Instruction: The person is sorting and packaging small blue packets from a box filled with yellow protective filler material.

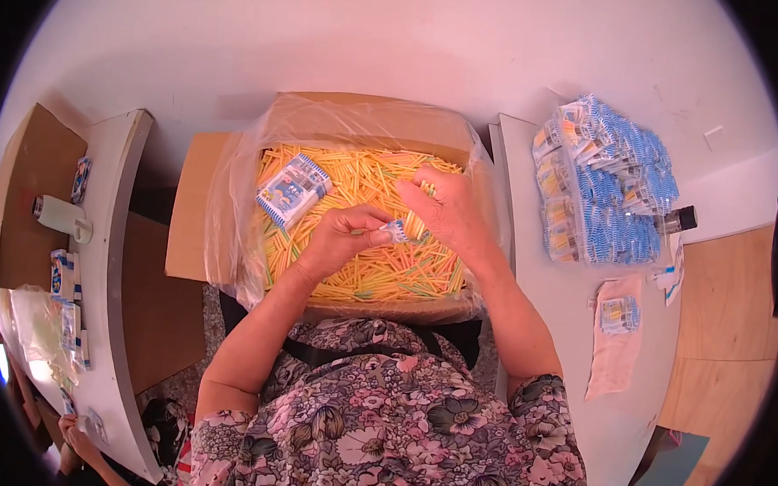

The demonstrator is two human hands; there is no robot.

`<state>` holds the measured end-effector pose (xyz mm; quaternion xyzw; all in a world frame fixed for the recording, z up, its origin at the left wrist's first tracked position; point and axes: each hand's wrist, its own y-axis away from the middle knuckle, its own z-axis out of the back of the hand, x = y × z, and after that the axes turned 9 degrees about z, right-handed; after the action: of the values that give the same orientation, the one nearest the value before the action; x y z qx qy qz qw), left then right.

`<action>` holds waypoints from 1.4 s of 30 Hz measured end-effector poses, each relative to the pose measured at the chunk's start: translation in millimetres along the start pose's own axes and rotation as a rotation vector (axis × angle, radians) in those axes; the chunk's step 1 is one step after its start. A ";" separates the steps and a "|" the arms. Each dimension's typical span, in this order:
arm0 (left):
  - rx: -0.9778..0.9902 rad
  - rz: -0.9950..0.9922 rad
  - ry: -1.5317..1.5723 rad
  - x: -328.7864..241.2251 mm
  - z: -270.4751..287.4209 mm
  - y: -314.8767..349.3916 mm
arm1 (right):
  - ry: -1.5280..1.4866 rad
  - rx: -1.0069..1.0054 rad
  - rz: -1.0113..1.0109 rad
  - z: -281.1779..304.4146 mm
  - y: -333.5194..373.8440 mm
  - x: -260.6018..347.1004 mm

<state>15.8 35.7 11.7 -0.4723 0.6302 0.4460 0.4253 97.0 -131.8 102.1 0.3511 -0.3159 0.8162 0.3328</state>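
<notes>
Pale wall filled the top of the frame, and below it, at centre, stood an open cardboard box lined with clear plastic film and heaped with thin yellow and green sticks. Just over that heap, at mid-frame, sat the small blue-and-white packet, pinched between both hands. The left hand was curled nearly closed, thumb and forefinger nipping the packet's left end; the right hand was half closed, its fingertips on the packet's right end, the other fingers bent loosely above the sticks. The packet looked light, thin and floppy, probably slick film, so a pinch at its edges seemed the sensible grip; squeezing the middle would likely crumple it. The sticks looked light and stiff but easily scattered.

Further out, a larger blue-and-white printed pack lay tilted on the sticks at the box's upper left. On the white desk at right, a heap of blue-striped filled sachets lay in the upper right, with a dark-capped bottle beside it and a pale flat bag with a blue label nearer the lower right. At far left, another desk carried a white roll and small blue packs.
</notes>
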 end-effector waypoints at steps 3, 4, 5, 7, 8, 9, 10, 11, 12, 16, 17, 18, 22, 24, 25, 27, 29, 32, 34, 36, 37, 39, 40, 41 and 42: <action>0.014 0.004 -0.021 1.2 0.4 -0.8 | 0.062 0.000 0.003 -3.7 -2.6 1.7; 0.022 -0.005 -0.023 0.5 0.4 -1.9 | 0.083 -0.025 0.025 -4.9 -3.1 1.2; 0.021 -0.010 -0.026 -0.8 0.1 -2.0 | 0.084 -0.027 0.030 -4.5 -3.2 0.4; 0.006 0.028 0.057 -3.4 -1.6 -0.5 | 0.012 -0.080 0.033 -1.7 -2.2 -1.4; 0.005 0.026 0.058 -3.9 -1.7 -0.6 | 0.012 -0.079 0.035 -0.8 -2.3 -1.3; 0.005 0.025 0.068 -4.2 -1.8 -1.0 | -0.012 -0.063 0.040 0.1 -2.4 -1.2; 0.007 0.026 0.079 -4.2 -2.3 -1.1 | -0.037 -0.048 0.042 0.6 -1.9 -1.3; 0.008 0.027 0.080 -4.7 -2.9 -0.4 | -0.036 -0.048 0.041 -1.4 -0.6 -1.2; 0.007 0.024 0.074 -5.7 -3.4 0.7 | 0.016 -0.055 0.099 -5.6 1.4 -0.9; -0.012 0.025 0.025 -1.5 -0.4 0.7 | 0.112 0.036 0.236 -11.9 1.8 3.5; -0.015 0.028 0.027 -1.9 -0.4 1.2 | 0.110 0.039 0.234 -10.9 1.0 8.3; -0.037 0.041 0.035 -2.4 -1.2 1.7 | 0.009 0.074 0.140 -8.0 0.5 14.5; -0.049 0.079 0.019 -1.9 -0.7 -0.8 | -0.256 -0.043 0.078 -0.3 0.2 12.4; -0.055 0.054 0.054 -0.4 1.1 -0.9 | -0.248 -0.079 0.013 9.2 2.6 15.5; -0.063 0.018 0.082 0.2 2.7 -2.0 | -0.239 -0.118 -0.038 14.3 3.6 16.0; -0.089 -0.006 0.086 1.9 4.6 -0.8 | -0.101 0.077 -0.063 19.6 18.0 -1.0; -0.120 -0.043 0.151 -1.2 3.0 -3.6 | 0.043 0.263 -0.083 15.9 35.3 -16.5; -0.128 -0.047 0.121 1.7 5.0 -3.8 | 0.324 0.525 0.221 -2.0 61.0 -22.1; -0.135 -0.028 0.109 1.0 4.2 -2.0 | 0.499 0.562 0.294 -15.1 65.4 -21.1; -0.139 -0.013 0.091 2.8 5.0 -3.6 | 0.536 0.564 0.317 -21.4 66.8 -28.7; -0.131 -0.023 0.108 5.3 5.8 -5.0 | 0.576 0.568 0.344 -24.7 66.8 -32.2; -0.124 -0.031 0.123 8.2 8.8 -6.3 | 0.585 0.564 0.377 -26.5 66.8 -37.5; -0.126 -0.030 0.119 7.2 8.7 -5.8 | 0.597 0.563 0.410 -25.0 65.6 -37.3; -0.127 -0.029 0.116 6.0 8.7 -5.8 | 0.594 0.566 0.412 -21.1 63.0 -36.6; -0.130 -0.028 0.117 4.7 8.9 -6.5 | 0.502 0.551 0.371 -14.7 58.8 -35.1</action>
<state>22.2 42.3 4.0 -0.5330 0.6168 0.4517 0.3624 65.3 -166.1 50.0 0.1543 -0.0527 0.9766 0.1405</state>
